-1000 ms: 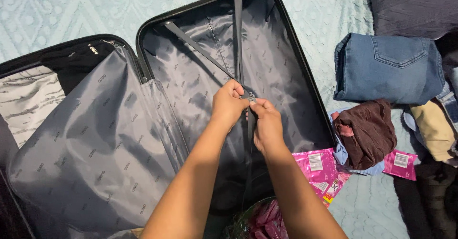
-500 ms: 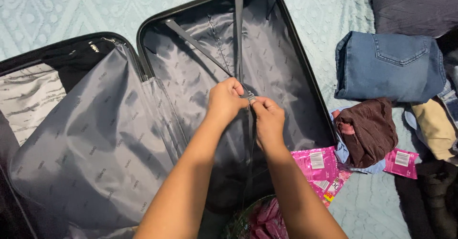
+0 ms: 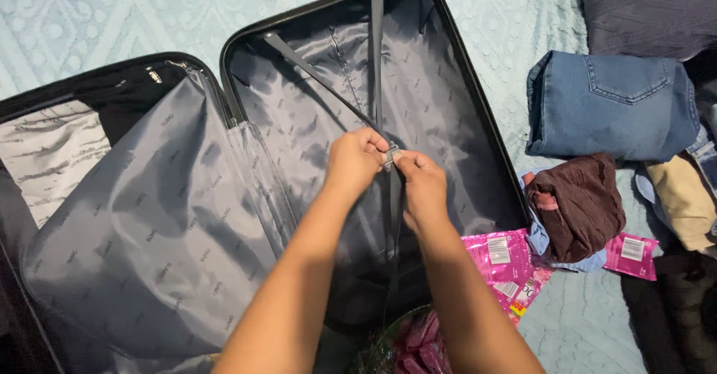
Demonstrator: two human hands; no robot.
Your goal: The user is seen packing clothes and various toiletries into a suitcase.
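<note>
An open hard-shell suitcase [image 3: 478, 113] lies on a pale blue bedspread, its right half lined in grey fabric. Two grey straps [image 3: 314, 72] cross that half and meet at a small buckle [image 3: 391, 154]. My left hand [image 3: 355, 159] pinches the buckle from the left and my right hand [image 3: 420, 183] pinches it from the right, both closed on it. A grey fabric divider [image 3: 149, 225] covers the suitcase's left half.
Folded blue jeans [image 3: 612, 105] lie to the right, with a dark brown garment [image 3: 579, 206] and a beige one [image 3: 683, 198] below them. Pink packets [image 3: 504, 258] sit at the suitcase's lower right edge. A clear bag with pink items [image 3: 414, 348] lies between my arms.
Both hands have stayed on the buckle, shifting only slightly; the view has drifted a little to the right.
</note>
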